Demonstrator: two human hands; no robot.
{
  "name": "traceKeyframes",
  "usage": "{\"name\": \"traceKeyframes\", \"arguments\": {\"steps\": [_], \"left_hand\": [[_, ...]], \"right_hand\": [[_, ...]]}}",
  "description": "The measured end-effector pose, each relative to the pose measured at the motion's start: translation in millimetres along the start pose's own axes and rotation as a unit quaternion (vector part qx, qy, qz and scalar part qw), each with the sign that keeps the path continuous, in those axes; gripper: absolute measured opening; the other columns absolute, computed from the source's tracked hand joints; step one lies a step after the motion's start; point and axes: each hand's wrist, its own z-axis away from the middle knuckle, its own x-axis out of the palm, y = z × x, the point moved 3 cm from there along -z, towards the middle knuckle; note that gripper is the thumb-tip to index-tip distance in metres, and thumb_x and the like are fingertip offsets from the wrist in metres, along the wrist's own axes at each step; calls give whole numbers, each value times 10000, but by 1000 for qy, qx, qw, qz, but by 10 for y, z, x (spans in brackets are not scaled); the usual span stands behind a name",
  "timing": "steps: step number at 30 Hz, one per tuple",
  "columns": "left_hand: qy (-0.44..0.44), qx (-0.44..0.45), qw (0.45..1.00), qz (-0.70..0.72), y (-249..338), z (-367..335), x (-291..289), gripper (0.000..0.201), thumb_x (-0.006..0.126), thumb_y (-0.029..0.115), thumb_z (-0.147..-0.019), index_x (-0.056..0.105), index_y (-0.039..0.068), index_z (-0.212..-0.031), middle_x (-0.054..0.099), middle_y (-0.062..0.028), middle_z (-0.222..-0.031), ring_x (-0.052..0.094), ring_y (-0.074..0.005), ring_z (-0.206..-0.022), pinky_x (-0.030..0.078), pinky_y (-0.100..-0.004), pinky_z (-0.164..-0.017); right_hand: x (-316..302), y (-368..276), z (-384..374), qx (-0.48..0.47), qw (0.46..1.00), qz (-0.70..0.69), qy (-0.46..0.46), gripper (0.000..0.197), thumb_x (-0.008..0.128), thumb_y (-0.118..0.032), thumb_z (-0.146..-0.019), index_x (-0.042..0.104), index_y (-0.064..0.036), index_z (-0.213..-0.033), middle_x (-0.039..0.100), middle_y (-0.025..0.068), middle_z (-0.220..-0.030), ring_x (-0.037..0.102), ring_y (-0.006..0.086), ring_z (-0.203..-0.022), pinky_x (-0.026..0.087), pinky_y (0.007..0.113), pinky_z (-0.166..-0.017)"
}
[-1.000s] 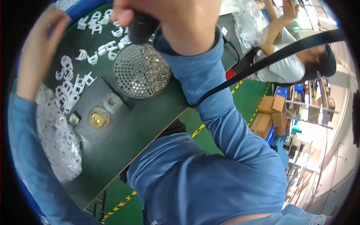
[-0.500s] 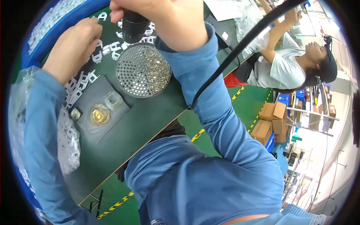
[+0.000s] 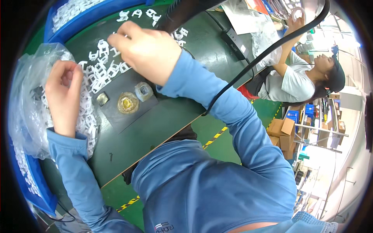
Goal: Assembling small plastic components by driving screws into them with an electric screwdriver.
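Note:
My left hand [image 3: 64,97] is raised beside a clear plastic bag [image 3: 29,101] of white plastic clips, fingers curled toward the thumb. Whatever it may hold is too small to make out. Over the loose white clips [image 3: 101,70] on the table, my right hand [image 3: 149,52] has its fingers bent in a pinch, their contents hidden. A thick black cylindrical tool [image 3: 186,13] slants just beyond that hand; I cannot tell whether they touch. My right hand and forearm cover most of the round tray of screws.
Near my hands a dark mat [image 3: 124,120] carries a yellowish taped lump [image 3: 128,103] and a clear roll [image 3: 143,91]. Blue bins [image 3: 97,15] of white parts line the far and left edges. A black cable [image 3: 268,54] crosses above my right forearm. A co-worker [image 3: 295,75] stands at right.
My left hand has drawn back from the clips toward the bag. My right hand has come nearer, over the tray's place, and the black tool, upright under it before, now slants beyond it.

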Motion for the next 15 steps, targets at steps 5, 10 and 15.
{"name": "traceKeyframes", "arguments": {"steps": [5,10,15], "left_hand": [[4,6,999,32,-33,26,14,78,660,47,-885,619,-15,-862,559,-47,-780,502,-127,-716,428,-280,-673],[6,55,998,8,-30,71,63,76,669,41,-908,621,-11,-878,543,-4,-776,465,-84,-694,392,-258,-631],[-7,45,999,7,-228,80,76,91,674,65,-928,632,-10,-900,554,4,-789,465,-78,-706,388,-257,-630]], "right_hand": [[182,160,-223,40,998,25,-47,168,654,-173,-876,682,-78,-1011,655,150,-995,717,331,-880,590,439,-793],[347,290,-197,67,997,2,-40,171,684,-285,-889,730,-145,-975,700,87,-950,717,306,-899,576,437,-803],[594,446,-314,112,980,-29,-159,149,723,-238,-856,762,-158,-976,742,63,-979,713,270,-890,572,395,-775]]}}
